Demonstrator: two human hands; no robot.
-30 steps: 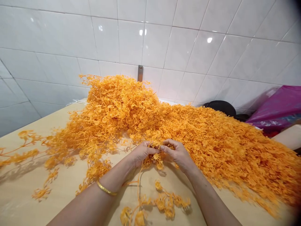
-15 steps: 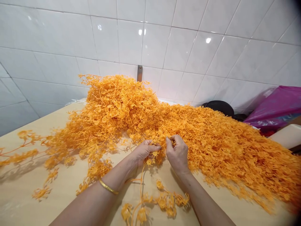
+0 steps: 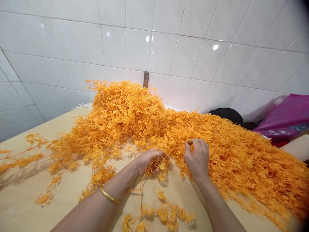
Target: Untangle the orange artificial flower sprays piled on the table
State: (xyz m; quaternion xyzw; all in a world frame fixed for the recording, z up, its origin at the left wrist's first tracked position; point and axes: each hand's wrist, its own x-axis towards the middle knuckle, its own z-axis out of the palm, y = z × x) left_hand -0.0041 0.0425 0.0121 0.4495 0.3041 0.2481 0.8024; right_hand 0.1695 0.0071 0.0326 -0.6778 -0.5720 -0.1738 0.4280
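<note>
My left hand (image 3: 146,162), with a gold bangle (image 3: 109,195) on its wrist, is curled around an orange plastic flower spray (image 3: 162,169). A thin stem runs from it toward me, and more blossoms (image 3: 169,215) of the same kind lie on the table near the bottom. Apart from it, to the right, my right hand (image 3: 198,158) is closed at the edge of the large pile of orange flower pieces (image 3: 241,161). Its thumb and forefinger come together, and what they hold, if anything, cannot be made out against the orange behind.
A tall heap of branched orange sprays (image 3: 125,109) stands at the back left, with loose strands trailing over the pale table (image 3: 60,212). Behind are a white tiled wall (image 3: 164,48) and a metal bracket (image 3: 146,79). A black round object (image 3: 227,115) and a purple bag (image 3: 287,114) lie at the right.
My right hand has moved right, away from my left hand. My left hand now wraps more around the flower spray. The view has shifted slightly.
</note>
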